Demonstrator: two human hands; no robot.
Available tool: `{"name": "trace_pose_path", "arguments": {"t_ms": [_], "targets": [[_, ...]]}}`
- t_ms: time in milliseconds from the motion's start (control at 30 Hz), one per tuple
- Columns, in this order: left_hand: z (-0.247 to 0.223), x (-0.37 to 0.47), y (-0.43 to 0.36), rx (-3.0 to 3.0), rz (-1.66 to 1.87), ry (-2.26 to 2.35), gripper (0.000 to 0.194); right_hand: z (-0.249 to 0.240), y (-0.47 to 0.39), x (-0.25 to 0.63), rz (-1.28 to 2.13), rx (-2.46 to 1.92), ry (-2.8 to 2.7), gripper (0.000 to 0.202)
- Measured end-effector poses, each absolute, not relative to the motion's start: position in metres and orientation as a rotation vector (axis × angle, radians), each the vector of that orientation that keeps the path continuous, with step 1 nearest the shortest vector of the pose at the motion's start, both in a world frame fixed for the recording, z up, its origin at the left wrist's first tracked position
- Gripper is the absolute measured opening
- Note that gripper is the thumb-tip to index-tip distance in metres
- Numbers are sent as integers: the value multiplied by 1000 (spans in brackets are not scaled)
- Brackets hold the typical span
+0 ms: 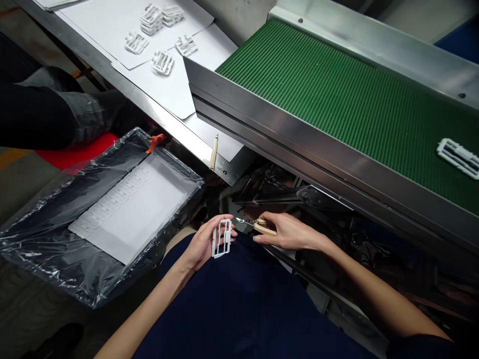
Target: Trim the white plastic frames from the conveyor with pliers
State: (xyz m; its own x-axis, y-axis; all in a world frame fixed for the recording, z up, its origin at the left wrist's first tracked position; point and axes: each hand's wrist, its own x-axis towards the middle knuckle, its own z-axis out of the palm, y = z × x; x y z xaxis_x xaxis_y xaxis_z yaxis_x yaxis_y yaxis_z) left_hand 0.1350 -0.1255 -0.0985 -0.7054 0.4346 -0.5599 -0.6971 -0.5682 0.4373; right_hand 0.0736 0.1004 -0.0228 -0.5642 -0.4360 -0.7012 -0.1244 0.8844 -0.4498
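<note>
In my left hand (205,243) I hold a white plastic frame (222,239) with long open slots, upright above my lap. My right hand (286,230) is closed around a pair of nippers (264,227) with cream-coloured handles. Their metal tips point left toward the frame, a small gap apart from it. Another white plastic frame (459,157) lies on the green conveyor belt (337,89) at the right.
Several white plastic parts (162,62), some stacked, lie on paper on the metal table (164,112). A cream-handled tool (214,152) rests near its corner. At left, a plastic-lined bin (48,249) holds a white sheet with parts in a row. A person's leg (75,114) is beyond it.
</note>
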Motion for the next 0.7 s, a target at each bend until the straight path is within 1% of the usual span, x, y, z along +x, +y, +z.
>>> {"name": "trace_pose_path", "arguments": {"t_ms": [167,333,500,700], "targets": [[-89,119,-132,-528,2252,824,43,-21,107,76,-455,-481,2300,48],[-74,112,-138,-453,2147,866,48,-7,93,75,-501,-676,2368,42],[-65,117,-139,-428,2064,935,50,-5,86,74,-315,-872,2443,45],[-59,119,-141,-405,2012,989,50,-5,84,69,-248,-1023,2436,42]]}}
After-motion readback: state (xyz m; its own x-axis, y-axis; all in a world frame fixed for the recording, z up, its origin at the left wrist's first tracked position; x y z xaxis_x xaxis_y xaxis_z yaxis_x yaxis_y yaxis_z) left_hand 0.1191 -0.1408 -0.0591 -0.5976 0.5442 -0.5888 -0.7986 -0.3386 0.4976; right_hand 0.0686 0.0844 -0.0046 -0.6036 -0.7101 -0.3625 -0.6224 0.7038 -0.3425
